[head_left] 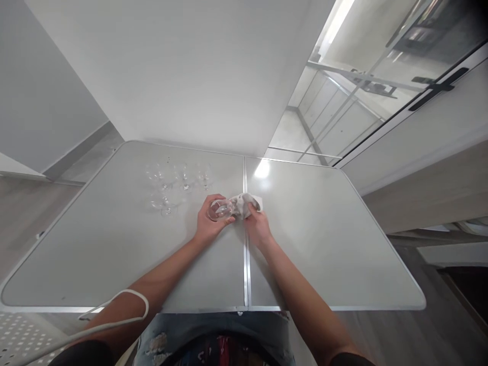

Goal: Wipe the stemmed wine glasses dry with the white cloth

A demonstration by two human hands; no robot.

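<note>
My left hand (209,219) is wrapped round the bowl of a clear wine glass (220,209), which lies tilted on its side with its rim toward the left. A crumpled whitish cloth (244,204) covers the stem and foot end of the glass. My right hand (258,223) is closed on that cloth, its thumb pressed on top. Both hands are just above the middle of the table, near the seam. To the left, several clear stemmed glasses (185,180) sit on the tabletop, faint against its pale surface.
The pale folding table (125,244) has a metal-edged seam (246,274) down its middle. A white wall panel (183,76) rises behind it. At the right stands a glazed partition (343,101). A white cable (125,321) loops over my left forearm.
</note>
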